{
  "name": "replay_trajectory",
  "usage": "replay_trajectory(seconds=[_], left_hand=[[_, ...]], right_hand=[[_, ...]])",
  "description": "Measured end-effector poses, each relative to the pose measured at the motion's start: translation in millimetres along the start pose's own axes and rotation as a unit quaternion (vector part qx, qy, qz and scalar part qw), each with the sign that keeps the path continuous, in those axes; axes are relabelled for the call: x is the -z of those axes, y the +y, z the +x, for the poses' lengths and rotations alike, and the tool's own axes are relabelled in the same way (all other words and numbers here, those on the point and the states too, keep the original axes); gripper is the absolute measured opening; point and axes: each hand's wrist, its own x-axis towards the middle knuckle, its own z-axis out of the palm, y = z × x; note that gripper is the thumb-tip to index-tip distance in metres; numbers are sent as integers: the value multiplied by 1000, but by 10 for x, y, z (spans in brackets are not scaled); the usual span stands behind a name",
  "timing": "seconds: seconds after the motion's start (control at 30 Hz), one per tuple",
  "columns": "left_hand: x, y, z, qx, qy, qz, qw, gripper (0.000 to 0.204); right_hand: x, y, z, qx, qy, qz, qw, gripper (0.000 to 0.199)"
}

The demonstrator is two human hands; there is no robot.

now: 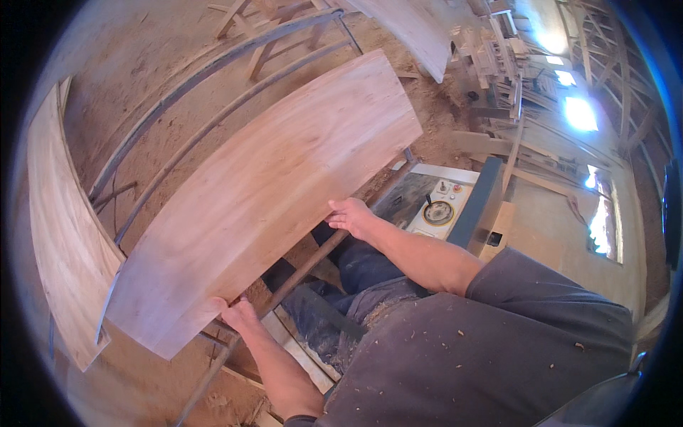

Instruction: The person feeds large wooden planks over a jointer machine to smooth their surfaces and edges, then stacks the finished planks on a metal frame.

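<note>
A wide, pale reddish wooden board (pixel 277 178) lies slantwise in front of me, resting across a metal rail frame. My left hand (pixel 240 313) is closed on its near edge, close to the lower left end. Farther along the same edge, my right hand (pixel 350 217) grips it around the middle, fingers partly on the top face. The undersides of both grips are hidden by the board. At the far left, another wooden board (pixel 67 242) leans beside the frame, apart from my hands.
Curved-looking metal rails (pixel 206 78) run beyond the board, and a near rail (pixel 306 274) passes between it and my body. To the right stands a machine with a control panel (pixel 437 210) and round dial. Another board (pixel 409 32) lies at the top. Sawdust covers the floor.
</note>
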Motion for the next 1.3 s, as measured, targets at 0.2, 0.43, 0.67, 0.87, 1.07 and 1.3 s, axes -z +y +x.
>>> replay_trajectory(seconds=[0.2,0.43,0.67,0.87,1.07,1.3], left_hand=[[231,-66,-770,3,43,-54,998,45],[112,480,-1267,-11,-5,-31,999,46],[-266,795,-1848,-66,-30,-27,997,36],[-74,507,-2788,-68,-132,-62,987,46],[104,314,-3393,-58,-188,-48,979,51],[-60,171,-3778,-107,-289,1,951,49]], right_hand=[[-28,1,-256,37,-44,229,972,36],[77,-163,-595,169,-73,140,973,38],[-244,-709,-1232,216,0,168,962,46],[1041,-661,-1196,182,-38,215,959,47],[1764,-433,-1702,198,-106,279,934,56],[2088,-363,-1735,165,-244,380,877,65]])
